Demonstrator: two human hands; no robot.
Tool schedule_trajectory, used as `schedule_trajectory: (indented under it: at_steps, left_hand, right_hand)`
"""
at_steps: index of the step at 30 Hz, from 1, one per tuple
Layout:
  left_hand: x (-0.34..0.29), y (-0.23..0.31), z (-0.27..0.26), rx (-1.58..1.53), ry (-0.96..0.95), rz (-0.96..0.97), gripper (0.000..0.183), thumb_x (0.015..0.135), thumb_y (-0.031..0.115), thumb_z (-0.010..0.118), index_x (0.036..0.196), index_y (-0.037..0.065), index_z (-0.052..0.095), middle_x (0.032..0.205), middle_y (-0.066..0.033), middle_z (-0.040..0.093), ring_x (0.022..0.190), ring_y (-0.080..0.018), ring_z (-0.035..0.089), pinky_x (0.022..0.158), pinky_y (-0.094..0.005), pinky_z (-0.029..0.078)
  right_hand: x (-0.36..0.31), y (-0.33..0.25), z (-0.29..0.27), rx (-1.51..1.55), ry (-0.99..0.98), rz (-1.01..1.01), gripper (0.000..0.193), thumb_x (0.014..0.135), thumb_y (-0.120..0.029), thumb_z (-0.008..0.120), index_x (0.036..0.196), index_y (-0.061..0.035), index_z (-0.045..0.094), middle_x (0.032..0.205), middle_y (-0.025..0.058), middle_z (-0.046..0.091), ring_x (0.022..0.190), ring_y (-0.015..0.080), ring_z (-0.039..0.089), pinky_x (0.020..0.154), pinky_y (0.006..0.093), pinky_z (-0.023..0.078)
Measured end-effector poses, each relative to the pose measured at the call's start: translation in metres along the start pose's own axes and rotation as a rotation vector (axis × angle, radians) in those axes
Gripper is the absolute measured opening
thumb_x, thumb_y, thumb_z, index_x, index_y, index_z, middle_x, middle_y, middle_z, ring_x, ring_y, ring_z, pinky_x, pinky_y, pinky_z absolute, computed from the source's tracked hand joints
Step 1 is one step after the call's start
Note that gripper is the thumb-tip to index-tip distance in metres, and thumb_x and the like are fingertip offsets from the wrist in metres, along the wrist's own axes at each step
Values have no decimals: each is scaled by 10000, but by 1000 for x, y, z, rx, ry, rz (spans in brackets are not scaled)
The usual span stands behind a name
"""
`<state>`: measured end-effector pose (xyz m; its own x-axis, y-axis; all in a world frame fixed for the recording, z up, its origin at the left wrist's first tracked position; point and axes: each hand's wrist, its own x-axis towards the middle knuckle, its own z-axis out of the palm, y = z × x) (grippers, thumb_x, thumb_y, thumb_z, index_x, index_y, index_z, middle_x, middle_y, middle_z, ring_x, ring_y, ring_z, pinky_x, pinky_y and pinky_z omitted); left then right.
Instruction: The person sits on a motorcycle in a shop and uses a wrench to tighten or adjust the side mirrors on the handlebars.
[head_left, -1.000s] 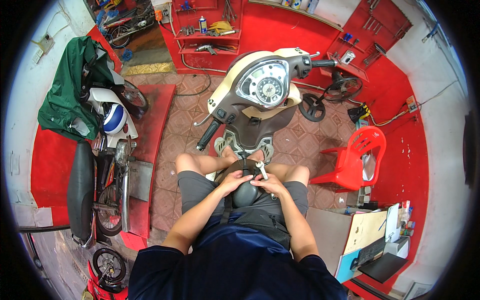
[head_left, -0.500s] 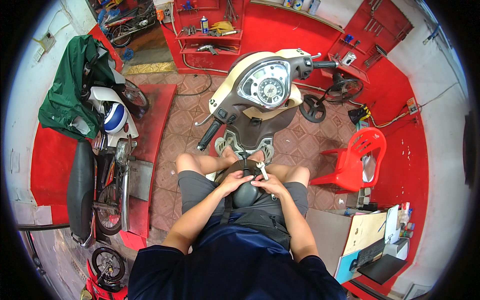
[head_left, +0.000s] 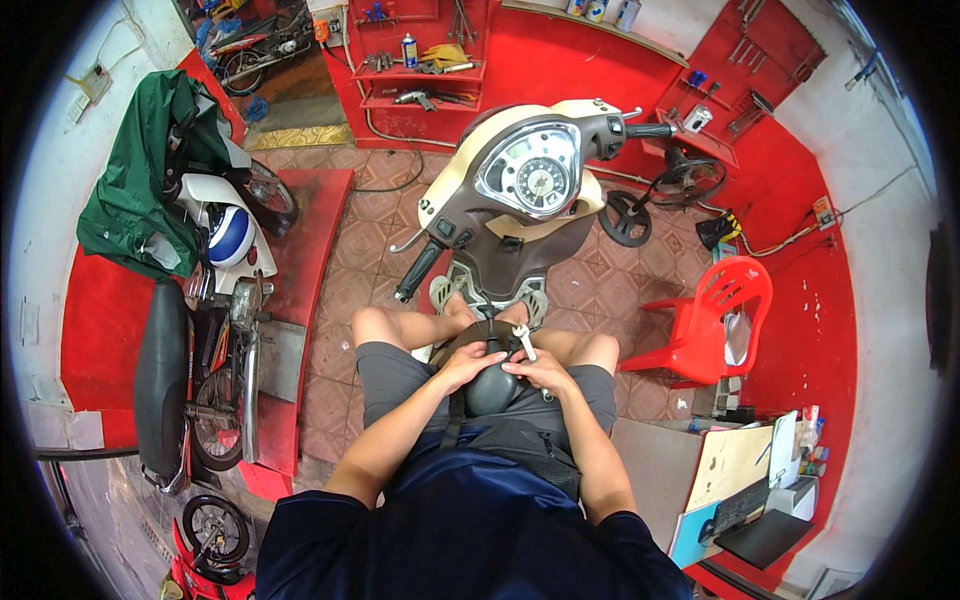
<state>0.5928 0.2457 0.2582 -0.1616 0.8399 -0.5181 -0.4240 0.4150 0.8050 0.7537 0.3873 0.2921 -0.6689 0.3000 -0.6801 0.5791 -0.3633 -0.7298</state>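
Seated astride a cream and brown scooter (head_left: 515, 262), I have both hands together at my lap on a dark, rounded scooter mirror (head_left: 490, 392). Its thin black stem (head_left: 490, 326) points away from me. My left hand (head_left: 467, 365) is closed on the left side of the mirror near the stem's base. On the other side, my right hand (head_left: 543, 371) grips the mirror's edge and also holds a silver wrench (head_left: 524, 340), whose open jaw sticks up past the fingers. Both thumbs lie over the mirror's housing. The side turned downward is hidden.
Ahead are the scooter's handlebar grips (head_left: 420, 270) and round speedometer (head_left: 542, 182). A red plastic chair (head_left: 705, 335) stands at right, beyond it a black fan (head_left: 690, 178). Another motorcycle (head_left: 165, 380) stands at left by a red platform (head_left: 325, 215). A desk (head_left: 650, 455) is at lower right.
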Motion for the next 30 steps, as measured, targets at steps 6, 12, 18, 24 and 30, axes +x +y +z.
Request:
schedule_trajectory:
  at_steps: [6,12,18,24,30]
  left_hand:
    - [-15,27,14,71,56,-27,562,890,297,687,1301,-40,503,1215,-112,609,1071,-153,585,914,-270,464]
    - [-2,6,6,-39,2,41,500,872,338,706,1223,-1,598,1130,-80,655,1006,-135,617,874,-265,488]
    - [-5,23,8,207,100,64,571,915,477,598,1200,-17,617,1109,-86,660,998,-134,603,861,-265,471]
    - [-3,56,-8,431,148,11,449,957,407,522,1129,-1,597,1132,-147,627,1070,-259,580,911,-358,439]
    - [-46,133,24,1283,395,888,469,691,92,758,1134,120,606,1202,-87,546,1270,-301,430,1081,-488,312]
  right_hand:
    - [5,14,2,-85,112,-102,501,667,-345,881,965,-53,603,679,-21,546,489,42,407,404,208,251]
    - [6,16,5,-195,171,-23,636,611,-379,905,1016,-6,585,720,3,553,512,52,423,418,213,263]
    - [-16,-18,9,9,145,-5,619,687,-336,869,1088,4,542,668,-42,470,456,28,346,398,221,208]
    - [-39,-41,0,165,162,-61,568,741,-293,831,1137,-7,542,724,-25,534,499,36,413,417,207,273]
    - [-53,-55,-13,-4,174,-213,513,744,-277,825,1115,-8,596,756,-25,579,557,36,467,431,206,296]
